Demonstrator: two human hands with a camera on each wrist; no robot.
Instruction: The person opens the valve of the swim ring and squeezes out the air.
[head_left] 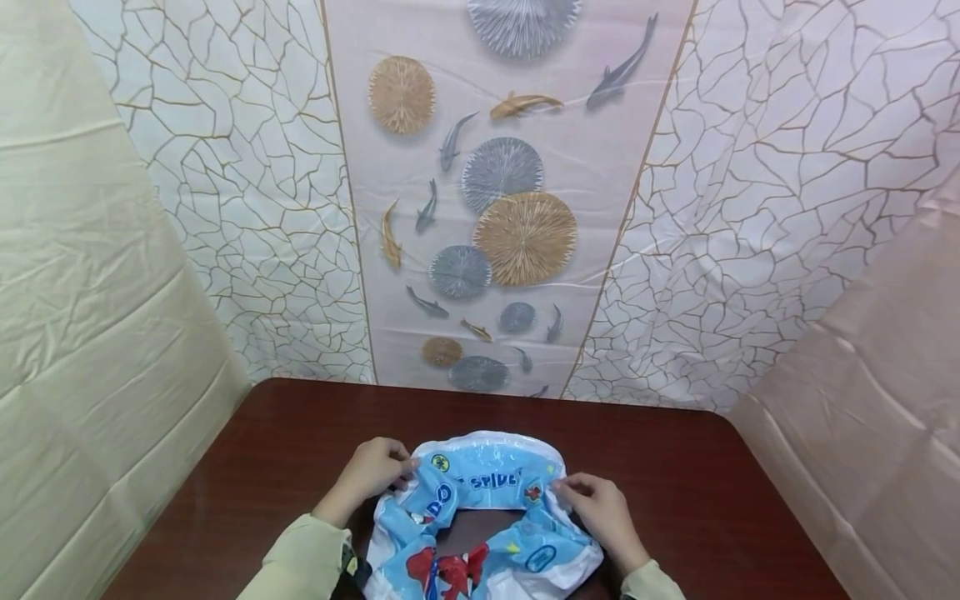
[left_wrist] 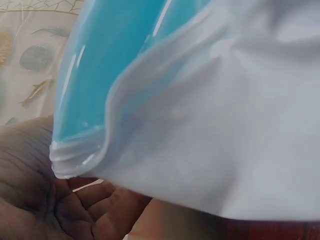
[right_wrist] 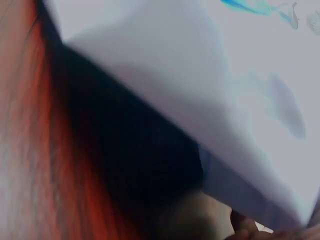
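A limp, wrinkled swim ring [head_left: 491, 462], light blue and white with red figures and lettering, lies on the table around a central opening. At its far left edge my left hand [head_left: 375, 468] pinches the rim between thumb and fingers. My right hand [head_left: 600, 510] pinches the opposite edge on the right. The left wrist view shows the ring's white underside [left_wrist: 200, 145] and glossy blue face, with the curled left hand [left_wrist: 75, 200] beneath. White vinyl [right_wrist: 190, 75] fills much of the right wrist view, hiding most of that hand; only a little of its fingers [right_wrist: 243, 225] shows.
The dark reddish-brown table [head_left: 675, 467] has rounded far corners. Behind it hangs a patterned cloth [head_left: 480, 167] with fish and round motifs; plain cream cloths [head_left: 97, 292] stand at both sides. A dark band [head_left: 352, 575] sits by the left wrist.
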